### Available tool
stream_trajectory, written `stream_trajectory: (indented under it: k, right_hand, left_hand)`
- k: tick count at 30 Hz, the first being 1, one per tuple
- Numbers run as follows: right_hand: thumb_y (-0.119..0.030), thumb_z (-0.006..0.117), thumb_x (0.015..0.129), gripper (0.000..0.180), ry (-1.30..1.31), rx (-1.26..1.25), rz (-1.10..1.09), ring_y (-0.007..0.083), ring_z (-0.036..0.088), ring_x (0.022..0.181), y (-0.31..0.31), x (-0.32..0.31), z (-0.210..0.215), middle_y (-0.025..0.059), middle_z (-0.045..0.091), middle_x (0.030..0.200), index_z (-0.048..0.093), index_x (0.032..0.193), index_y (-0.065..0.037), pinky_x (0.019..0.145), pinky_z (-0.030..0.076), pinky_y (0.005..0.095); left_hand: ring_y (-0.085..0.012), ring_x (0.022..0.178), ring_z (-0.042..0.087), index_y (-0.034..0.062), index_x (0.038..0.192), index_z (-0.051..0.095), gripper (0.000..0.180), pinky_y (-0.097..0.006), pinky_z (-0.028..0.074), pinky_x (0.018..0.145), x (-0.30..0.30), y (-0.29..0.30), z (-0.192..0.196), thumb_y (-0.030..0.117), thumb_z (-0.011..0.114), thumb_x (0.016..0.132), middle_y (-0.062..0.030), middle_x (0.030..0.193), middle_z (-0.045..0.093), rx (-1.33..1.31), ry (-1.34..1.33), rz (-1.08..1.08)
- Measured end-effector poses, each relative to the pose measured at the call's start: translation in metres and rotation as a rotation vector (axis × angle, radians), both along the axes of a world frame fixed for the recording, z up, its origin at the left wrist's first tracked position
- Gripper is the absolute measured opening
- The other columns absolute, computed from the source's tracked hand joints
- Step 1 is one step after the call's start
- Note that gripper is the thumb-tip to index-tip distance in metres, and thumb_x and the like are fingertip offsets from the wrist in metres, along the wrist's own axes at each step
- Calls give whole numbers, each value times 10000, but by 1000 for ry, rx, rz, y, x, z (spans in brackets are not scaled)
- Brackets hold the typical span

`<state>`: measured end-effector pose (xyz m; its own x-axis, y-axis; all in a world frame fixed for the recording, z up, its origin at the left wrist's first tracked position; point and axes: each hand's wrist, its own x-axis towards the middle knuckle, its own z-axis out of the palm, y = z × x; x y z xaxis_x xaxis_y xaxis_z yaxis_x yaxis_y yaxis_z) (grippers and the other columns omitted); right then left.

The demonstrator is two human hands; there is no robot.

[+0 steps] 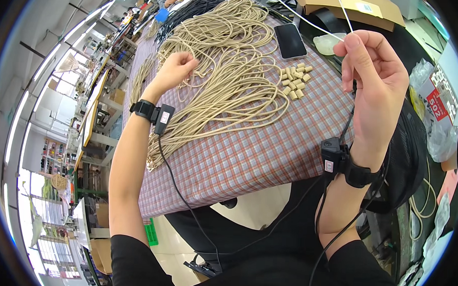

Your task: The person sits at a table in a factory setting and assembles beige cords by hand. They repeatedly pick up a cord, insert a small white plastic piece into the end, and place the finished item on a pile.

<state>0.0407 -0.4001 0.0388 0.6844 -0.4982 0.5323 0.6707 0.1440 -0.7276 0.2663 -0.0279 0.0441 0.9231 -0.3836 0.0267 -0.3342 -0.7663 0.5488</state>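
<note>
Head view: the right hand [375, 72] pinches a white strand [344, 14] — likely light and springy, best held where its lengths converge. Left hand [175, 71] curled — contents cannot be told.

Before you, a table [186, 189] draped in checked cloth [269, 150] carries beige cords [231, 99], heaped in long loops beyond, right of and nearer you than your left hand [175, 71]. Black cords [196, 14] lie farther off. Left of your right hand [372, 72], there's a phone [290, 42]; nearer you, small beige cylinders [295, 80] cluster.
</note>
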Motion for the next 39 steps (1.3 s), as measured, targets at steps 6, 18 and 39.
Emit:
stream_trajectory:
  k: [6,18,39]
  right_hand:
    - [-106,750,990,135,-1,-25,28,13,547,599,5,5,-3,83,769,868,740,1021,25,526,409,165]
    - [-123,757,992,130,13,-37,23,3,544,605,7,3,-2,54,764,846,741,1008,5,533,403,159]
    - [-140,735,1007,147,42,-31,-40,3,499,622,4,11,-6,53,751,866,739,1032,5,549,340,174]
  left_hand:
    - [-192,713,631,1,1003,651,194,-345,514,683,-36,-87,-3,195,656,1019,-69,810,699,55,-493,-169]
    - [-404,967,734,48,1011,781,255,-488,568,892,18,-63,-31,264,654,960,-206,972,769,168,-623,138]
    - [-416,1127,702,60,1279,694,429,-497,543,978,161,115,-11,30,583,865,-236,1153,757,487,-541,230]
